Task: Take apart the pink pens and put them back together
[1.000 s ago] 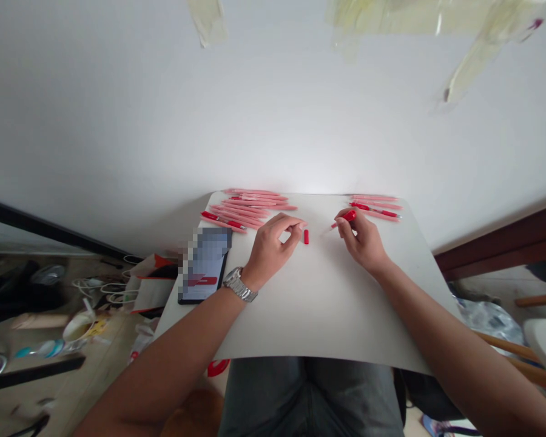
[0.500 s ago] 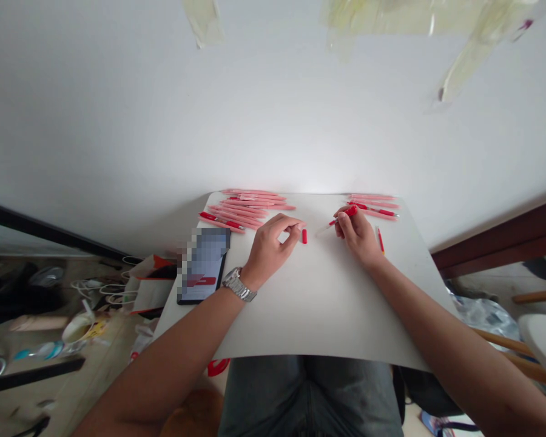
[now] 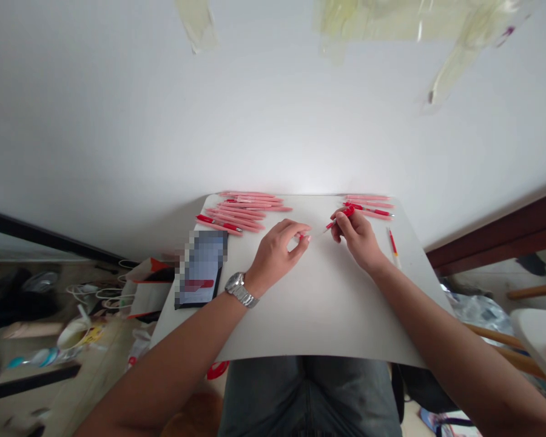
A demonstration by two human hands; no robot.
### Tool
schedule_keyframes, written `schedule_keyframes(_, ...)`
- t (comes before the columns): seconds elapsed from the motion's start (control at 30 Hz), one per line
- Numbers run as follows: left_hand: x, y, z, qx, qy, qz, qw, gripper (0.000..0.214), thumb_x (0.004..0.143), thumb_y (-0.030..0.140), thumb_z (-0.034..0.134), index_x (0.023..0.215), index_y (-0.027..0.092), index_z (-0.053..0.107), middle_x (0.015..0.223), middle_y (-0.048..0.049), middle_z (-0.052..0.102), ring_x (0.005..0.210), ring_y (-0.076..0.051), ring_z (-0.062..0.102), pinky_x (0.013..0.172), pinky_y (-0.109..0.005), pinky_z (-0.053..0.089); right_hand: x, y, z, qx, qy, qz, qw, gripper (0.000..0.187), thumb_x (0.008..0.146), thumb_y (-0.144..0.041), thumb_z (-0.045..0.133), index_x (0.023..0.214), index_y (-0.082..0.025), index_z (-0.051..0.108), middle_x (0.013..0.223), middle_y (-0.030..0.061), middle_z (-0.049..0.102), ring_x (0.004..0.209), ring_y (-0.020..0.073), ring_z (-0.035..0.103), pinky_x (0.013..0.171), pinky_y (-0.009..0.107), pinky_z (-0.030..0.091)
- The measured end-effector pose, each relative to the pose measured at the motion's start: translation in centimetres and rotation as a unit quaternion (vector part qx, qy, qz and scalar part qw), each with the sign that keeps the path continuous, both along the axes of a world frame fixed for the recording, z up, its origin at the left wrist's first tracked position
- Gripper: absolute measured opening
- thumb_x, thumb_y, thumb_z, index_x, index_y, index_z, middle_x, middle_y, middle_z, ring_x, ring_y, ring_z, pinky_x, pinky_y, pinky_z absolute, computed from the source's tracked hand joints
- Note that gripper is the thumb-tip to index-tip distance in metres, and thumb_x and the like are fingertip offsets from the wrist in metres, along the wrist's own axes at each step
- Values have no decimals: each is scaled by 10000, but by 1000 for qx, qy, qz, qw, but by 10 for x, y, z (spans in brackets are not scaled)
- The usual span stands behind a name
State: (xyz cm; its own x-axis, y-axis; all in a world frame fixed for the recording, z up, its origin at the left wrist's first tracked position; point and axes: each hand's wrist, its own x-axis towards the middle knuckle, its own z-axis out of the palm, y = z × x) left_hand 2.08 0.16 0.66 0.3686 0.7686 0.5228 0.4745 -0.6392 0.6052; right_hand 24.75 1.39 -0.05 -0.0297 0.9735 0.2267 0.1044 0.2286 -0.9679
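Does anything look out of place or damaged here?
Yes: yellowed, ragged tape mars the otherwise plain wall, and a bottle lies on its side on the floor, left of the table.

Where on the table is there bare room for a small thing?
Free: the white table between left forearm and right forearm; also the far gap between left pen pile and right pens. Crowded: left side, with that pile and smartphone.

Your left fingers [image 3: 295,229] are hiding most of a small red piece [image 3: 301,237], and your right fingers [image 3: 344,224] are covering part of the red pen [image 3: 349,210]. Pixelation is masking much of the smartphone [image 3: 209,252]; picture edges are cutting off your forearms [image 3: 446,337].
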Motion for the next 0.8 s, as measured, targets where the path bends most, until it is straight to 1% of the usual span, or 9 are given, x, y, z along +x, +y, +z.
schedule_keyframes(0.2, 9, -8, 1, -42, -3, -2, 999, 175, 1051, 342, 599, 1109, 199, 682, 976, -39, 735, 881, -162, 681, 802, -274, 519, -22, -19, 13, -19, 55, 109, 992, 384, 1013, -617, 580, 1017, -234, 599, 744, 0, 631, 637, 160, 585, 640, 330, 518)
schedule_keyframes(0.3, 8, -9, 3, -76, -23, -4, 997, 214, 1084, 352, 526, 1091, 202, 678, 898, -18, 755, 796, -138, 687, 727, -239, 502, -9, -18, 29, 6, -42, 117, 992, 489, 1041, -680, 435, 1113, -228, 608, 929, 72, 695, 760, 203, 651, 686, 361, 555)
schedule_keyframes(0.37, 6, -10, 4, -96, -38, -5, 995, 232, 1088, 372, 515, 1084, 199, 669, 883, -14, 764, 778, -131, 696, 698, -222, 501, 21, -11, 40, 38, -199, 4, 979, 540, 1030, -705, 420, 1194, -224, 603, 1000, 103, 707, 836, 237, 674, 746, 387, 559)
schedule_keyframes(0.43, 4, -9, 5, -107, -47, -6, 993, 242, 1086, 386, 516, 1056, 195, 661, 886, -13, 767, 777, -125, 703, 695, -212, 503, 64, -4, 43, 19, -389, -139, 910, 597, 959, -752, 514, 1153, -200, 632, 1002, 143, 708, 916, 311, 682, 848, 473, 556)
schedule_keyframes(0.5, 3, -8, 5, -109, -50, -8, 993, 250, 1085, 392, 518, 1025, 194, 658, 879, -9, 764, 779, -121, 706, 710, -210, 503, 107, -1, 35, -64, -501, -227, 833, 709, 936, -764, 520, 1269, -145, 615, 1138, 233, 689, 1045, 411, 684, 934, 582, 531)
schedule_keyframes(0.57, 3, -7, 5, -110, -56, -9, 992, 251, 1084, 392, 519, 1019, 194, 659, 877, -9, 765, 784, -121, 713, 717, -208, 506, 138, -3, 16, -143, -550, -258, 781, 844, 946, -743, 491, 1440, -60, 527, 1373, 351, 572, 1244, 507, 617, 1041, 645, 470)
schedule_keyframes(0.6, 3, -7, 4, -110, -59, -10, 992, 250, 1083, 393, 521, 1025, 194, 661, 878, -11, 767, 783, -122, 717, 716, -208, 507, 147, -6, 5, -174, -549, -264, 774, 899, 967, -725, 445, 1522, -18, 443, 1473, 389, 488, 1348, 532, 547, 1101, 649, 427)
schedule_keyframes(0.67, 3, -6, 4, -108, -63, -11, 992, 248, 1081, 397, 526, 1042, 195, 664, 878, -14, 771, 780, -126, 722, 713, -210, 512, 153, -12, -18, -220, -516, -235, 794, 985, 999, -698, 350, 1603, 76, 267, 1564, 432, 376, 1485, 528, 418, 1178, 614, 377)
schedule_keyframes(0.8, 3, -6, 4, -106, -69, -14, 992, 237, 1077, 394, 536, 1056, 197, 665, 884, -14, 772, 798, -128, 729, 707, -205, 516, 145, -20, -46, -198, -509, -223, 807, 994, 1015, -670, 267, 1636, 99, 165, 1631, 393, 336, 1552, 461, 357, 1253, 551, 321)
